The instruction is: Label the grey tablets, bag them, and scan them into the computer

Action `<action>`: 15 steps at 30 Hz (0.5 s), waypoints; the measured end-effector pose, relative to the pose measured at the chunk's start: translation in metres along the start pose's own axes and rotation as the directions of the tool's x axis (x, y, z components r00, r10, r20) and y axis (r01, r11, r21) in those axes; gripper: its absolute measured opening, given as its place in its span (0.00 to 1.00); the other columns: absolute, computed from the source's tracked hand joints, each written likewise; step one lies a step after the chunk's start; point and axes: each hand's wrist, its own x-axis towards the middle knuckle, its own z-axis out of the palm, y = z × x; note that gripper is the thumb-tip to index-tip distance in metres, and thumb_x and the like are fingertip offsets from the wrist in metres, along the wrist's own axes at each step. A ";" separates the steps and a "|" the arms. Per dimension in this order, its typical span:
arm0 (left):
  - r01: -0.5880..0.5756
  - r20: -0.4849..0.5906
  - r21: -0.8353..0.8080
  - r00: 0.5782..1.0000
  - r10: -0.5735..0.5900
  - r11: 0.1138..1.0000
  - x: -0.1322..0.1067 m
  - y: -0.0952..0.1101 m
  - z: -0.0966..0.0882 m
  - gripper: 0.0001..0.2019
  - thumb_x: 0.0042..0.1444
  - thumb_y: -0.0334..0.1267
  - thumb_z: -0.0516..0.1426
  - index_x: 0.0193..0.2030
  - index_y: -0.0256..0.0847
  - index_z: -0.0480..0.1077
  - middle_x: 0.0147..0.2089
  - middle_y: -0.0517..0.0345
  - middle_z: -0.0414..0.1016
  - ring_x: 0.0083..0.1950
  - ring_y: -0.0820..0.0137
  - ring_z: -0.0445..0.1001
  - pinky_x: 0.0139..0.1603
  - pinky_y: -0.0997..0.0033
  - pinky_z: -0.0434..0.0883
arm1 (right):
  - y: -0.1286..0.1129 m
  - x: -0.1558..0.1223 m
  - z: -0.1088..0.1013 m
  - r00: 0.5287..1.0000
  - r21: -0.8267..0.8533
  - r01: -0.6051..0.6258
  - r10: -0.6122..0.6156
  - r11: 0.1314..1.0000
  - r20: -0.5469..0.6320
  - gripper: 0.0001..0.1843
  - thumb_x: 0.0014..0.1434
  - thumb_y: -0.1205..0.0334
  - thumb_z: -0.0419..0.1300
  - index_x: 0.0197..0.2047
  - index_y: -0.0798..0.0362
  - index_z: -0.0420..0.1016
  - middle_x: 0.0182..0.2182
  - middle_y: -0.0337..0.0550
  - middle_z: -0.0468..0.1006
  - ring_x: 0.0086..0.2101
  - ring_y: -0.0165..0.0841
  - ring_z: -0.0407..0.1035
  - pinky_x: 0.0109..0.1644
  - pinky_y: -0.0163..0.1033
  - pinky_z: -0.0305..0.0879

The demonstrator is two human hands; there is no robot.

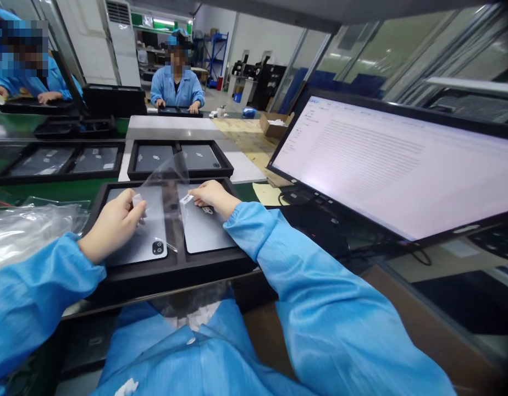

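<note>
A sheet of clear plastic film (165,175) stretches between my two hands, above a black tray (175,265). My left hand (114,223) is closed in a pinch at the film's left side, with a small white tab (136,199) showing at its fingertips. With thumb and fingers, my right hand (216,197) pinches the film's right edge by a white label (187,199). Two grey tablets lie back up in the tray: the left tablet (149,239), its camera at the near corner, and the right tablet (206,235), partly under my right hand.
Behind stand two more black trays, a left tray (68,177) and a right tray (175,144), each holding tablets. Plastic bags (31,228) are piled at the left. A monitor (373,159) stands at the right. Two co-workers sit across, one far person (177,88) and one left person (27,82).
</note>
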 end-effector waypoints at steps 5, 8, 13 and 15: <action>0.062 0.002 -0.164 0.998 -0.063 0.984 0.006 -0.015 0.000 0.12 0.66 0.47 0.55 0.38 0.40 0.67 0.37 0.54 0.79 0.35 0.65 0.77 0.38 0.65 0.73 | 0.008 0.013 0.012 0.993 -0.137 0.047 -0.061 0.990 -0.101 0.07 0.58 0.71 0.69 0.40 0.54 0.78 0.23 0.38 0.78 0.22 0.29 0.71 0.29 0.31 0.65; 0.205 0.002 -0.423 0.974 -0.226 0.882 0.009 -0.013 -0.004 0.08 0.66 0.40 0.57 0.40 0.38 0.66 0.42 0.52 0.80 0.39 0.65 0.79 0.34 0.69 0.75 | 0.012 0.012 0.013 0.978 -0.299 0.109 -0.156 0.948 -0.138 0.06 0.59 0.64 0.71 0.40 0.54 0.81 0.32 0.43 0.82 0.31 0.31 0.76 0.37 0.34 0.68; 0.327 0.008 -0.645 0.907 -0.421 0.691 0.016 -0.004 -0.005 0.03 0.65 0.32 0.56 0.42 0.36 0.67 0.41 0.51 0.78 0.38 0.67 0.79 0.30 0.72 0.77 | 0.008 0.004 0.009 0.950 -0.529 0.213 -0.301 0.821 -0.085 0.12 0.60 0.58 0.73 0.44 0.54 0.82 0.44 0.48 0.84 0.44 0.36 0.77 0.49 0.36 0.69; 0.319 -0.016 -0.708 0.885 -0.466 0.630 0.021 -0.003 -0.004 0.02 0.63 0.30 0.56 0.42 0.35 0.67 0.38 0.52 0.77 0.34 0.69 0.77 0.26 0.76 0.73 | 0.005 0.002 0.008 0.952 -0.578 0.212 -0.300 0.788 -0.059 0.14 0.60 0.57 0.73 0.47 0.55 0.82 0.46 0.48 0.84 0.46 0.38 0.77 0.50 0.37 0.69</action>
